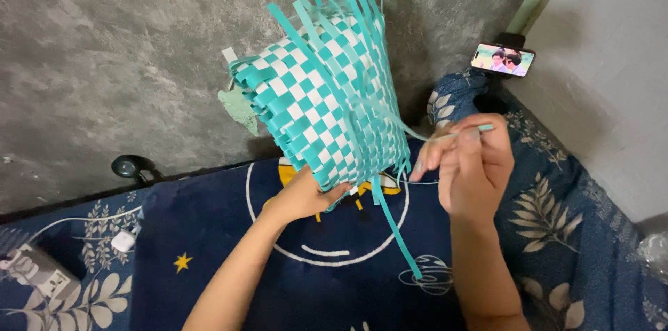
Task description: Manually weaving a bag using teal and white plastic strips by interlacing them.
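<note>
While the basket sits tipped on its side at 12 o'clock of frame centre, everything else arranges around it, left to right:

- Power strip at 8 o'clock, far corner of the blanket, white plug just beside it. Well apart from the work, so cords stay out of the strips.
- Small black round object at 9 o'clock, on the floor edge against the grey wall. Can't tell what it is.
- Left hand at 6 o'clock of the basket, fingers clamped on its lower woven edge. Judgement: it acts as the fixture, propping the basket in the air and tilted so the open weave faces the camera.
- Basket itself: teal-and-white checker weave, unwoven teal ends fanning out at 12 o'clock, off frame. It's up off the blanket, resting only on the left hand.
- One loose strip hangs from the basket's lower corner toward 5 o'clock, slack, end lying on the blanket.
- Right hand at 3 o'clock of the basket, fingertips pinched shut on a thin pale strip that runs back into the basket's side. Strip looks taut, so likely held under tension to keep it flat.
- Phone at 2 o'clock, propped in the corner with its screen lit, angled toward the person, clear of both hands.
</note>
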